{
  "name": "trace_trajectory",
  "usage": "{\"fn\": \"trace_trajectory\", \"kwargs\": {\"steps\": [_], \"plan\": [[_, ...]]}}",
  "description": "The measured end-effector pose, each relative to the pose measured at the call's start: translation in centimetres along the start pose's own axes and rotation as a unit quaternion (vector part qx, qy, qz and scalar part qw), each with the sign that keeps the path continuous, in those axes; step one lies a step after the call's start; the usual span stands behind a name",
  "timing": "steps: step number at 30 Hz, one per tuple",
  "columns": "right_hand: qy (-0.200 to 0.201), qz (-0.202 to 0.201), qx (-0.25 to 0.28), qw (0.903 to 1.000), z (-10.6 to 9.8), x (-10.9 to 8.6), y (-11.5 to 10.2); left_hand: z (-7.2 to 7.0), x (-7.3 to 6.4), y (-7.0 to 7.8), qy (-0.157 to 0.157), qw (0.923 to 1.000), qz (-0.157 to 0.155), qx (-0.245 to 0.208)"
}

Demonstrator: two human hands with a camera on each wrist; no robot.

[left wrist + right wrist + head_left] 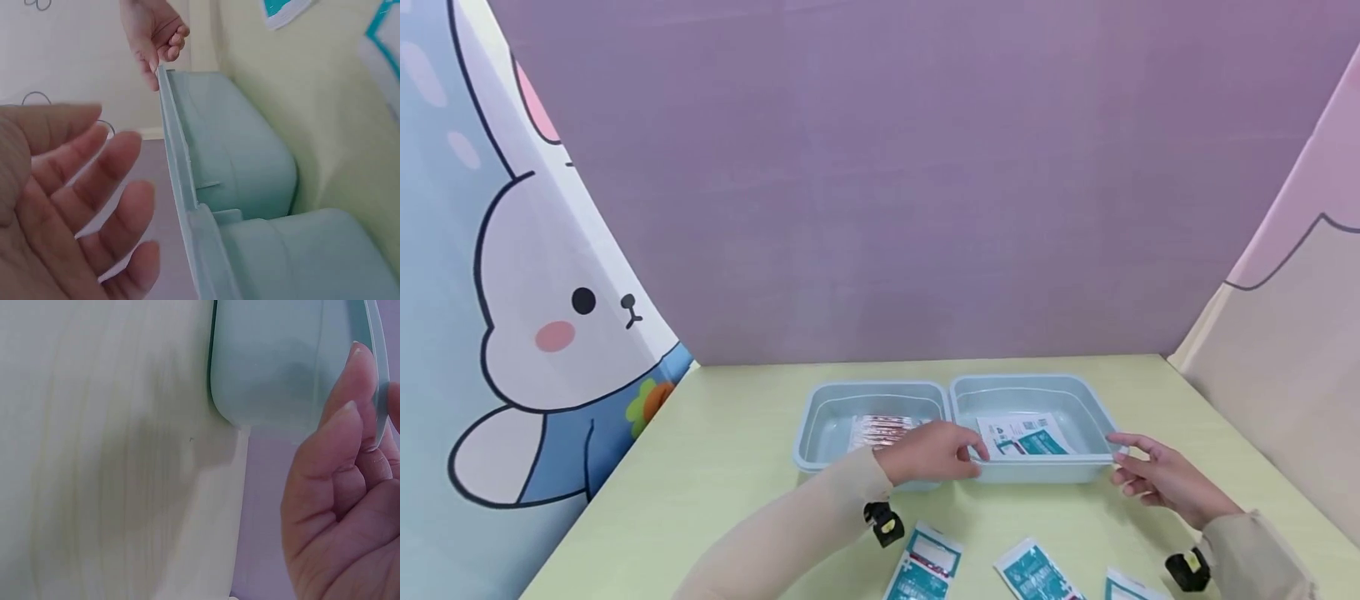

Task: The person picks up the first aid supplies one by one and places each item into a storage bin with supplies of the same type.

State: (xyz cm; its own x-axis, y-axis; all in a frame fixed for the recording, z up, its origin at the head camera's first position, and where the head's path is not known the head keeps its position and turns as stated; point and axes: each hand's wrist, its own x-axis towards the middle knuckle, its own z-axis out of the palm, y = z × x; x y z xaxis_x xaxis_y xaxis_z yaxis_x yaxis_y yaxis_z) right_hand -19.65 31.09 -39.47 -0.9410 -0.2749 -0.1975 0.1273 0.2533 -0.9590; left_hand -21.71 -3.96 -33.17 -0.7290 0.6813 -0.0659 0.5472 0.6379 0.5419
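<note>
Two light-blue plastic trays stand side by side on the table. My right hand (pixel 1167 479) pinches the rim of the right tray (pixel 1037 473) at its front right corner, thumb above and fingers below, as the right wrist view also shows. By that tray's front left corner is my left hand (pixel 931 452); in the left wrist view its loosely bent fingers (pixel 125 156) stand apart from the rim and hold nothing. A white and teal printed packet (pixel 1037 440) lies inside the right tray. The left tray (pixel 823 429) contains a clear pack of reddish-brown sticks (pixel 880 430), partly hidden by my left hand.
On the pale yellow-green table (pixel 737 467), in front of the trays, lie a teal and white packet (pixel 923 565), a second packet (pixel 1037 572) and a third packet (pixel 1126 587) cut off by the frame. A purple panel (pixel 910 183) rises behind the table.
</note>
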Motion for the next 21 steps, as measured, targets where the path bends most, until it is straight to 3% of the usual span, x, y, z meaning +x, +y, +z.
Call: {"fn": "trace_trajectory", "kwargs": {"steps": [4, 8, 11, 15, 18, 21], "plan": [[-0.005, -0.002, 0.006, 1.0, -0.1, 0.1, 0.1, 0.2, -1.5, -0.7, -0.068, 0.9964, 0.046, 0.018], [-0.006, 0.002, 0.006, 1.0, -0.1, 0.0, 0.3, 0.6, -2.7, -1.5, -0.104, 0.9911, 0.071, 0.043], [-0.003, 0.007, 0.001, 1.0, -0.2, -0.2, 0.6, 1.0, -3.1, -1.9, -0.108, 0.9893, 0.077, 0.06], [0.001, 0.009, 0.0, 1.0, -0.2, -0.4, 0.7, 1.5, -3.3, -2.3, -0.138, 0.9849, 0.081, 0.066], [0.005, 0.012, 0.002, 0.9999, -0.1, -0.4, 0.6, 1.9, -3.3, -2.7, -0.169, 0.9818, 0.067, 0.056], [0.005, 0.008, 0.009, 0.9999, 0.0, -0.1, 0.4, 2.2, -3.3, -3.1, -0.185, 0.9782, 0.058, 0.073]]}}
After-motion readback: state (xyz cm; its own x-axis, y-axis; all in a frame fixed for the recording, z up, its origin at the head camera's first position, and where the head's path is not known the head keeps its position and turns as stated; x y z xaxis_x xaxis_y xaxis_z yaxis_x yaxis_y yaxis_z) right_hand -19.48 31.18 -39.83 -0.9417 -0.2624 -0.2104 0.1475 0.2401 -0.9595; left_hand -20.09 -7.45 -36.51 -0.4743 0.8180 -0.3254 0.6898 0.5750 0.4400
